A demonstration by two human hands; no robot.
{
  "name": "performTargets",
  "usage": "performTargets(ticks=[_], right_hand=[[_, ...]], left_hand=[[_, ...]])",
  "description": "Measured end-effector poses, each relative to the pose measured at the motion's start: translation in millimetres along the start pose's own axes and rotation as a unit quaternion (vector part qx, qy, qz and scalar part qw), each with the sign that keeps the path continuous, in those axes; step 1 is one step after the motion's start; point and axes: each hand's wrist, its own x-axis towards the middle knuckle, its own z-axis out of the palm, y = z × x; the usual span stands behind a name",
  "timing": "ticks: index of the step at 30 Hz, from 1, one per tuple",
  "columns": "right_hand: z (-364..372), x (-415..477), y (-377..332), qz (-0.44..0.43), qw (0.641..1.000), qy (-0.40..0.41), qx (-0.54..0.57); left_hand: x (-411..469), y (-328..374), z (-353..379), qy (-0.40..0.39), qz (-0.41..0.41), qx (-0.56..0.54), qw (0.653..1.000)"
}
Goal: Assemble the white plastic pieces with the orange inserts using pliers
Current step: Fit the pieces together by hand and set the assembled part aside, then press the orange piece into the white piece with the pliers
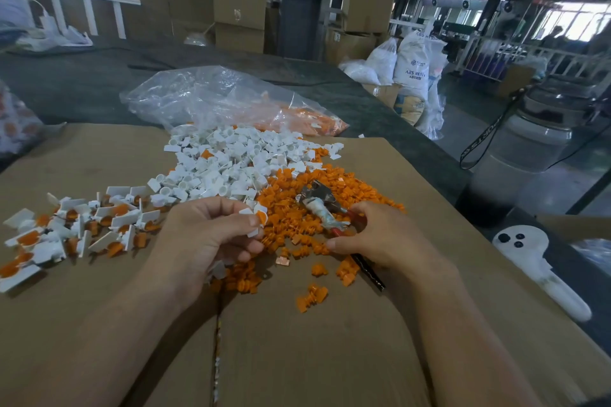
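My left hand (215, 235) pinches a white plastic piece with an orange insert (259, 216) between thumb and fingers. My right hand (373, 235) grips the handles of the pliers (322, 205), whose metal jaws lie over the heap of orange inserts (330, 185). A pile of loose white pieces (231, 162) sits behind the hands. Several assembled white-and-orange pieces (82, 228) lie scattered on the left of the cardboard sheet (297, 340).
A clear plastic bag (215, 99) with more orange parts lies behind the piles on the dark table. A white handheld fan (532, 261) lies at the right edge, with a large water jug (535, 142) beyond. Cardboard boxes and sacks stand in the background.
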Motion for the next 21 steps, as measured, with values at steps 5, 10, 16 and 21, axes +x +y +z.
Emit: performTargets(ticks=[5, 10, 16, 21], right_hand=[[-3, -3, -5, 0.011, 0.998, 0.063, 0.014], [-8, -6, -6, -0.029, 0.994, 0.094, 0.039], [-5, -9, -10, -0.137, 0.974, 0.165, 0.074], [-2, -14, -18, -0.199, 0.963, 0.162, 0.086]], left_hand=[[1, -1, -1, -0.004, -0.004, -0.016, 1.0], [2, -1, -2, -0.009, -0.003, -0.035, 0.999], [4, -3, -4, 0.009, 0.015, -0.024, 1.0], [8, -8, -5, 0.053, 0.047, -0.013, 0.997]])
